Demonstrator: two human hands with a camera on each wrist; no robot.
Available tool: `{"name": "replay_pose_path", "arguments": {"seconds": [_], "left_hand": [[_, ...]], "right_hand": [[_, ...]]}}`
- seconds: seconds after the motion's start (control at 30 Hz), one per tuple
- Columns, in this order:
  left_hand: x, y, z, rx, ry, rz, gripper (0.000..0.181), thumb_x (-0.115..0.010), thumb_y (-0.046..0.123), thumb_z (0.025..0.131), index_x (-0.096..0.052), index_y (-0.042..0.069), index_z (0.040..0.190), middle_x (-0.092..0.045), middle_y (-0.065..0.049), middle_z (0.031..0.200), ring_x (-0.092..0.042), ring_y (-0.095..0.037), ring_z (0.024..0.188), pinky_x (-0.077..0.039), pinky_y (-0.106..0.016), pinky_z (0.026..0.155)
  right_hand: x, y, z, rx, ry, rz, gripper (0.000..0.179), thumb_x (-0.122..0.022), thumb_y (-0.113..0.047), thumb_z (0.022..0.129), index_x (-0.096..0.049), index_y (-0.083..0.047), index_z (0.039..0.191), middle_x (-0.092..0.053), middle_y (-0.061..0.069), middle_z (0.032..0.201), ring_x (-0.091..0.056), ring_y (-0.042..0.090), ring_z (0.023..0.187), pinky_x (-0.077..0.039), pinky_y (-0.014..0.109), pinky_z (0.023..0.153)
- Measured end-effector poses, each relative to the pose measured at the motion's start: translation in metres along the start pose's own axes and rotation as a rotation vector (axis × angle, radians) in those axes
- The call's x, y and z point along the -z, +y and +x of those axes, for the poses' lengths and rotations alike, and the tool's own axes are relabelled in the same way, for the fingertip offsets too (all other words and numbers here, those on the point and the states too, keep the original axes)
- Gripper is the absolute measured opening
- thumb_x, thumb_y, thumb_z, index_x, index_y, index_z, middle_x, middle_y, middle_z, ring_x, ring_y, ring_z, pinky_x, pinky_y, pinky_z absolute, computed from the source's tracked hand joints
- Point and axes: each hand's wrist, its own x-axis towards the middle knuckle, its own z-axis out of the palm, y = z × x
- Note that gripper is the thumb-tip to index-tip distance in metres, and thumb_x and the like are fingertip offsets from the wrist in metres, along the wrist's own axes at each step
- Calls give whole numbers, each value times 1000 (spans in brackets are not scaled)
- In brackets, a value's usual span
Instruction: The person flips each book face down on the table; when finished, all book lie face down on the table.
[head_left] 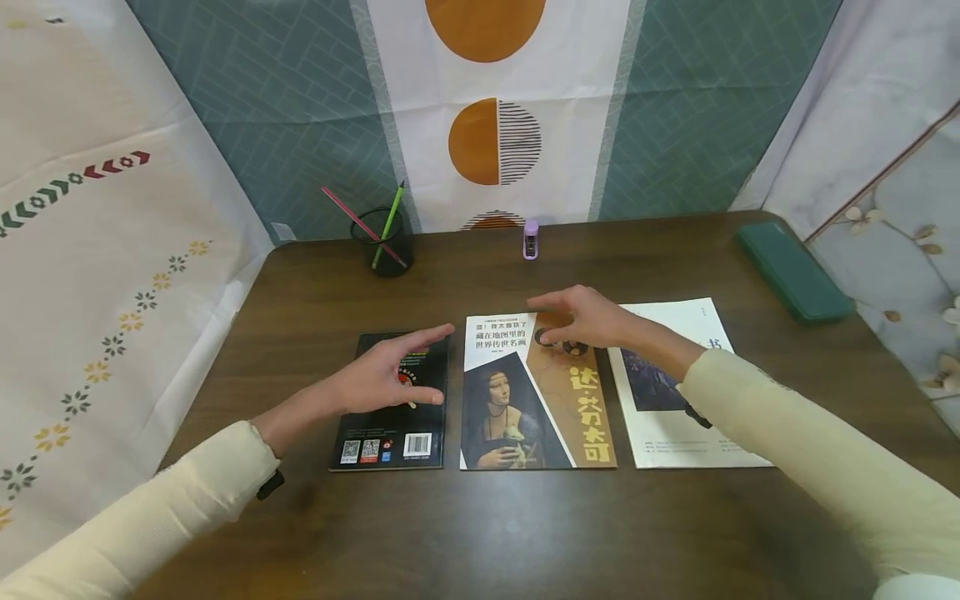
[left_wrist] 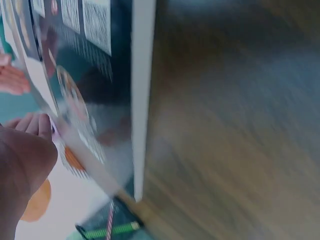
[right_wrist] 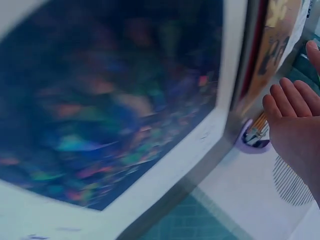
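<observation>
Three books lie side by side on the brown table. My left hand (head_left: 388, 372) hovers over the black book (head_left: 390, 427) at the left, fingers extended and thumb apart, holding nothing. Over the top of the middle book (head_left: 517, 392), which has a portrait of a woman on its cover, is my right hand (head_left: 581, 317), its fingers stretched out and nothing held. My right forearm crosses the white book (head_left: 663, 433) with a dark blue picture, hiding part of it. In the right wrist view, that white book's picture (right_wrist: 115, 110) looms close and blurred.
A black mesh pen cup (head_left: 390, 250) with a pink and a green pencil stands at the back left. A small purple bottle-like item (head_left: 531, 240) is at the back edge. Toward the right lies a dark green case (head_left: 795, 271). Patterned cloths hang around the table (head_left: 510, 533).
</observation>
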Motion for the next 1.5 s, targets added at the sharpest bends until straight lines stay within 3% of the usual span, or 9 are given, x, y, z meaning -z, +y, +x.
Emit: {"name": "replay_pose_path", "arguments": {"seconds": [0.27,0.6,0.87,1.17,1.33,1.5], "left_hand": [[-36,21,4,21,-70,62,114,-94,47,81,-28,20,170,-35,-5,171,-39,-29,153,-38,-55,120],[-58,32,-1,-7,-138,224,131,-91,64,75,-17,14,172,-24,-3,175,-31,-18,157,-37,-44,121],[-64,36,-4,-36,-198,331,142,-89,73,70,-10,11,172,-6,-6,179,-15,-23,162,-34,-48,122],[-67,35,-3,-69,-190,380,136,-86,71,76,-14,6,170,-5,-9,179,-13,-24,163,-31,-49,124],[-67,34,-3,-56,-191,398,126,-81,72,81,-17,9,171,-8,-5,178,-15,-19,162,-36,-50,122],[-67,33,-3,-104,-164,470,115,-77,70,84,-27,10,169,-20,-9,176,-30,-23,158,-51,-49,109]], "right_hand": [[-3,17,-22,-26,25,-54,66,-81,-10,95,-53,2,153,-62,22,146,-61,40,131,-52,55,105],[0,27,-33,-32,32,-102,66,-78,-5,96,-50,2,156,-61,23,146,-58,42,134,-49,56,108],[8,31,-33,-65,-78,-84,76,-79,-2,95,-42,-4,162,-37,20,167,-40,46,150,-42,58,115],[19,31,-31,-64,-208,-53,86,-83,-7,92,-36,-5,165,-28,22,171,-35,47,152,-37,59,118],[22,30,-30,-49,-232,-67,89,-85,-4,90,-37,-5,164,-28,23,171,-35,48,152,-37,59,118],[22,32,-30,-24,-224,-68,87,-83,3,89,-38,-3,163,-28,24,170,-34,49,152,-40,58,117]]}}
